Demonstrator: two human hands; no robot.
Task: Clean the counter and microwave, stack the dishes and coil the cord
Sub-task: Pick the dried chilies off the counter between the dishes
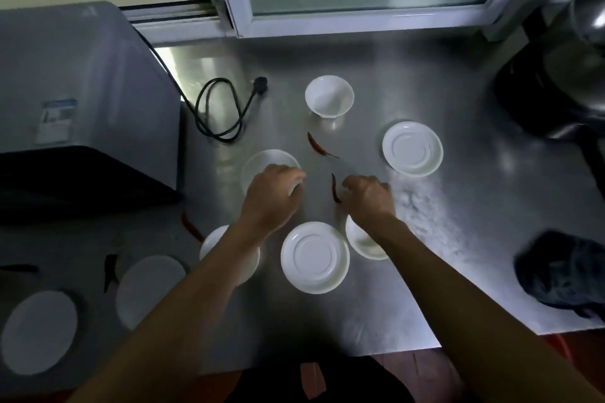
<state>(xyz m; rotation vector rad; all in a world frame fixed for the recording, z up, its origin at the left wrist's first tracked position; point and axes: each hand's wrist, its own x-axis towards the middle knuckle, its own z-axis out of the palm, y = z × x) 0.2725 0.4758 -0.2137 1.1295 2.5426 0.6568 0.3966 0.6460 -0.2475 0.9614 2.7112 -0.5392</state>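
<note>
- Both bare forearms reach in from 6 o'clock over the steel counter (376, 288), palms down, knuckles toward the camera.
- The left hand (273, 195) rests on the near rim of a white bowl (262, 162) just left of centre; its grip is curled over the bowl's edge, fingers pressed to the ceramic.
- The right hand (368, 196) lies low on the counter beside a dried red chili (334, 188), which sits at the fingertips on the hand's 9 o'clock side. The fingers are bent under, and I cannot tell whether that grip pinches the chili or only touches it.
- A second chili (317, 143), thin, wrinkled and with a stem, lies at 12 o'clock from the hands, well apart from them.
- White glossy dishes are scattered singly: a deep bowl (329, 95) at 12 o'clock, a ringed saucer (412, 148) at 2 o'clock, another saucer (315, 257) between the forearms, and a small bowl (361, 244) partly under the right wrist.
- More round white plates (149, 289) sit in shadow at 8 o'clock, with dark chilies (110, 268) near them.
- The black cord (218, 108) lies in a loose loop at 11 o'clock, its plug (260, 83) on the counter, beside the grey boxy microwave (82, 88).
- A pale powdery smear (422, 203) dulls the brushed metal at 3 o'clock.
- A dark crumpled cloth (559, 268) lies at 4 o'clock near the counter's edge.
</note>
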